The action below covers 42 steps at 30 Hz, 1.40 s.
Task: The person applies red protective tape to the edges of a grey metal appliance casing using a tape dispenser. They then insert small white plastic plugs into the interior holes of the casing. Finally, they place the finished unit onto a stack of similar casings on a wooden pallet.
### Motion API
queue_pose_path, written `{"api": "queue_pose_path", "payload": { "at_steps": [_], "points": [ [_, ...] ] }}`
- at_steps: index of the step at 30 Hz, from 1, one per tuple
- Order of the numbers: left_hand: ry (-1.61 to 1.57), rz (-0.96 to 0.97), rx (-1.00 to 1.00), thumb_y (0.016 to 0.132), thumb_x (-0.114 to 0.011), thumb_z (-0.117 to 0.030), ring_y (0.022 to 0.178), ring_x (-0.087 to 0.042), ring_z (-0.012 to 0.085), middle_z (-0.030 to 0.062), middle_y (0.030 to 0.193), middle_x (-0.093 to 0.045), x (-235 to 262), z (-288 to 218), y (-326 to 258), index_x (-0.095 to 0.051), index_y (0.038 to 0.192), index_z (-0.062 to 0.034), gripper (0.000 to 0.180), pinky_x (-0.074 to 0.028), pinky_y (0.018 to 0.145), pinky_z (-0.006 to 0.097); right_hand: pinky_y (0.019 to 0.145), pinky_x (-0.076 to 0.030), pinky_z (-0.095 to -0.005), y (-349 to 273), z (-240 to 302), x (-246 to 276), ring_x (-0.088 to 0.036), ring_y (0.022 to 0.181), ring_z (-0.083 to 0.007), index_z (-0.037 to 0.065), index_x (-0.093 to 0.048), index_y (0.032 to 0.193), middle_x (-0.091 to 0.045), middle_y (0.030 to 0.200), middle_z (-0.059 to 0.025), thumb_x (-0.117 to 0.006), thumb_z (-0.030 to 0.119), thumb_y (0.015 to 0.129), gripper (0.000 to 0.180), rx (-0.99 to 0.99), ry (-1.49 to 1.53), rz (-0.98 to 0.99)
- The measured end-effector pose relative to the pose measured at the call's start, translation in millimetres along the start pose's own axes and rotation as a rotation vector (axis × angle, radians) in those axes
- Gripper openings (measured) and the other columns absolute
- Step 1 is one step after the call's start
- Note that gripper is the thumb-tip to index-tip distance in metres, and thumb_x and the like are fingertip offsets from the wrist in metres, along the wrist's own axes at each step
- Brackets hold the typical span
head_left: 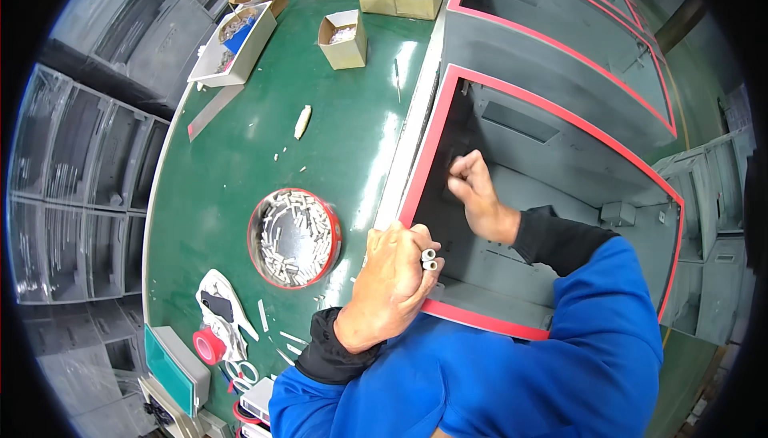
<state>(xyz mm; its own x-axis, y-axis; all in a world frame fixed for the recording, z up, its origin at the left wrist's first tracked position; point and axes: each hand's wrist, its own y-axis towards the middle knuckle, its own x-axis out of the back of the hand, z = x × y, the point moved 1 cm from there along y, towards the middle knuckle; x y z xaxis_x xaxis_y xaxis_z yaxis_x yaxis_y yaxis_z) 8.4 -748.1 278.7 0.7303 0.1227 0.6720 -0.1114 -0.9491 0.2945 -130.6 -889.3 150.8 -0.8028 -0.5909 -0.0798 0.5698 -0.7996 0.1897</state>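
Note:
My left hand (386,282) is closed around a few short white tubes (429,260), whose open ends poke out beside the thumb. It is at the near left corner of a grey metal enclosure (552,174) with a red rim. Inside that enclosure, my right hand (484,202) is closed, with its fingertips pinched close to the dark left wall. Whatever the right fingertips hold is hidden. Left of my left hand, a round red-rimmed tin (337,238) contains many short white tubes like those in my grip.
More red-rimmed enclosures (560,30) stand beyond. On the green table (216,222) are small parts boxes (344,40), a white tray (240,58), a red tape roll (210,346), scissors (242,374) and a white cloth (218,288). Wrapped grey boxes (80,166) are stacked at left.

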Motion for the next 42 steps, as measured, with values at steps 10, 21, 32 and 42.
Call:
{"api": "queue_pose_path", "payload": {
  "at_steps": [10,21,32,42],
  "points": [
    [0.016,0.01,-0.006,0.076,-0.053,-0.008,0.086,-0.049,0.032,0.0129,0.088,-0.053,5,-4,2,-0.051,0.094,-0.0033,0.019,-0.031,0.073,0.041,0.082,-0.047,-0.0387,9,103,-38,-0.052,0.1,-0.0283,0.011,-0.051,0.105,-0.052,0.121,-0.011,-0.069,0.006,0.073,0.037,0.96,-0.476,0.439],
    [-0.105,0.049,0.057,0.083,-0.047,0.0,0.081,-0.037,0.0226,0.0079,0.08,-0.048,-4,-4,-2,-0.045,0.09,-0.0036,0.008,-0.029,0.085,0.037,0.071,-0.04,-0.0312,-131,12,205,-0.038,0.08,-0.0152,0.008,-0.039,0.097,-0.04,0.085,-0.0042,-0.055,0.014,0.087,0.019,-0.431,-0.631,-0.707],
    [-0.105,0.074,0.1,0.087,-0.048,-0.008,0.076,-0.034,0.0186,0.007,0.077,-0.04,-3,6,-7,-0.042,0.089,-0.003,0.008,-0.03,0.077,0.032,0.073,-0.044,-0.0377,-243,-7,283,-0.056,0.077,-0.0274,0.004,-0.041,0.097,-0.055,0.079,-0.0145,-0.048,0.011,0.088,0.013,-0.645,-0.982,-1.023],
    [-0.111,0.099,0.105,0.089,-0.048,-0.009,0.074,-0.034,0.0172,0.0072,0.08,-0.036,-6,8,-7,-0.04,0.091,-0.0026,0.01,-0.031,0.07,0.028,0.074,-0.044,-0.0377,-238,-21,290,-0.056,0.079,-0.0327,0.004,-0.042,0.096,-0.056,0.082,-0.0154,-0.048,0.011,0.088,0.012,-0.649,-0.986,-1.047]
  ]
}}
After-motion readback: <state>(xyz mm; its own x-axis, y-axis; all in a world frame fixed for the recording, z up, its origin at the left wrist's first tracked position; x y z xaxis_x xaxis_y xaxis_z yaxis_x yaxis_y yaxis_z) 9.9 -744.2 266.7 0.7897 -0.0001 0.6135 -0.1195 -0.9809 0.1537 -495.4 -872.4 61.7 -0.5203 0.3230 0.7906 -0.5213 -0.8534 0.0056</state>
